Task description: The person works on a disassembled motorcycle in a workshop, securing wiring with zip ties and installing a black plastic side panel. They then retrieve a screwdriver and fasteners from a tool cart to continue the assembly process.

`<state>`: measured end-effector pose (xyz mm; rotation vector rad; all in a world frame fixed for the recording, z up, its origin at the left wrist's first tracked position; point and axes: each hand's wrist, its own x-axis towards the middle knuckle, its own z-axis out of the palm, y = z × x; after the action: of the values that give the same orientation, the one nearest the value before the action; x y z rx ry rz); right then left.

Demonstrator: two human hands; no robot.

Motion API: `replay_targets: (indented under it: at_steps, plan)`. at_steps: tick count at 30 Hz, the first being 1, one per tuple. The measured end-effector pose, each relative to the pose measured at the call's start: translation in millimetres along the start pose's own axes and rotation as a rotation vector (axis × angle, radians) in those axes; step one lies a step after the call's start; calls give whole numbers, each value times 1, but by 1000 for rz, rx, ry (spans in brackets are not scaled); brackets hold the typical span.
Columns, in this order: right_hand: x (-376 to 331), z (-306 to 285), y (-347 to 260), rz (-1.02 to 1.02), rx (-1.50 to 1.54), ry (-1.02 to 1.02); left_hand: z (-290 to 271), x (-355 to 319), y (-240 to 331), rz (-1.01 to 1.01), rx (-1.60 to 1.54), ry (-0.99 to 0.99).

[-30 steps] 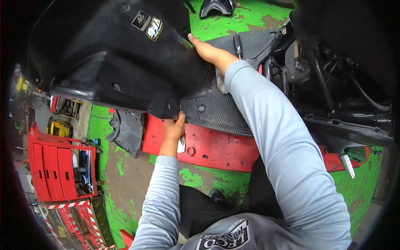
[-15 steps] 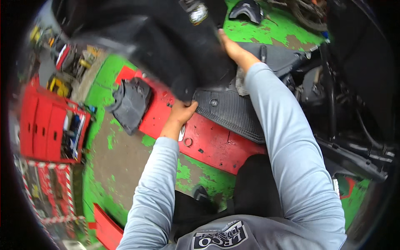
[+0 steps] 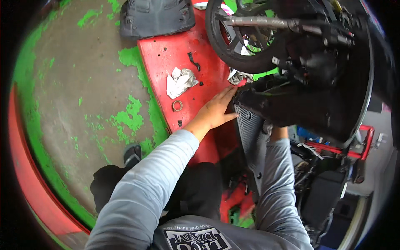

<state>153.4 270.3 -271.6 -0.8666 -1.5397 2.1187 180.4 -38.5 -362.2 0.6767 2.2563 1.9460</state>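
- My left hand (image 3: pixel 216 111) lies flat and open, fingers together, with the fingertips touching the edge of the big black body panel (image 3: pixel 300 112); it grips nothing.
- My right hand is hidden behind that panel; only the wrist and grey sleeve (image 3: pixel 278 175) show going up under it, so I cannot tell whether it is closed or spread.
- The black body panel sits right of centre, tilted, just below the tyre (image 3: pixel 233 50); its ribbed grey underside (image 3: pixel 250 137) runs down between my two forearms.
- Under my left hand is the red platform (image 3: pixel 183 54), its paint scuffed.
- On the platform, near my fingers, I see a crumpled whitish rag (image 3: pixel 180 81) and, just below it, a small ring (image 3: pixel 177 105).
- A second dark panel (image 3: pixel 156 17) lies at the platform's far end.
- To the left is the worn floor (image 3: pixel 83 104), grey with patches of green paint.
- My dark shoe (image 3: pixel 132 154) rests on that floor beside the platform.
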Motion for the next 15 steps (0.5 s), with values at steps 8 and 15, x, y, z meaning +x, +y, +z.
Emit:
replay_targets:
  at_steps: [8,15]
  plan:
    - [-102,-15,42,-117,-457,405,-139,-125,1,-646,-288,221]
    - [-199,24,40,-259,-1252,272,-412,-475,63,-1238,116,565]
